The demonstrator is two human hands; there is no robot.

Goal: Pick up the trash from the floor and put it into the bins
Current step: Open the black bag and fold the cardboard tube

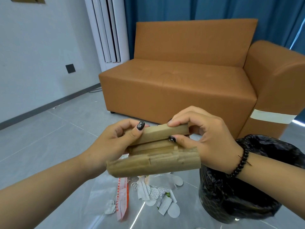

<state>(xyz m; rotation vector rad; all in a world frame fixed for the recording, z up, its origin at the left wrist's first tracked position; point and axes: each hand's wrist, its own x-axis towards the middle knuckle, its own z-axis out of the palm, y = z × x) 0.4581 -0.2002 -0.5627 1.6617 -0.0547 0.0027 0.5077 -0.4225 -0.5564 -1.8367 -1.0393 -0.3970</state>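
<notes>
A folded piece of brown cardboard (153,161) is held up in front of me, above the floor. My left hand (113,142) grips its upper fold from the left, thumb on top. My right hand (203,138) pinches the same fold from the right, a black bead bracelet on its wrist. Below the cardboard, loose trash lies on the grey floor: a red-printed plastic wrapper (122,197), white paper pieces and round pads (155,194), a crumpled white scrap (110,208). A bin lined with a black bag (231,195) stands on the floor under my right wrist.
An orange-brown sofa (181,80) stands straight ahead, its armrest (277,83) behind the bin. A tall white air conditioner (109,28) is in the corner by blue curtains (198,7). The white wall with a dark baseboard runs along the left.
</notes>
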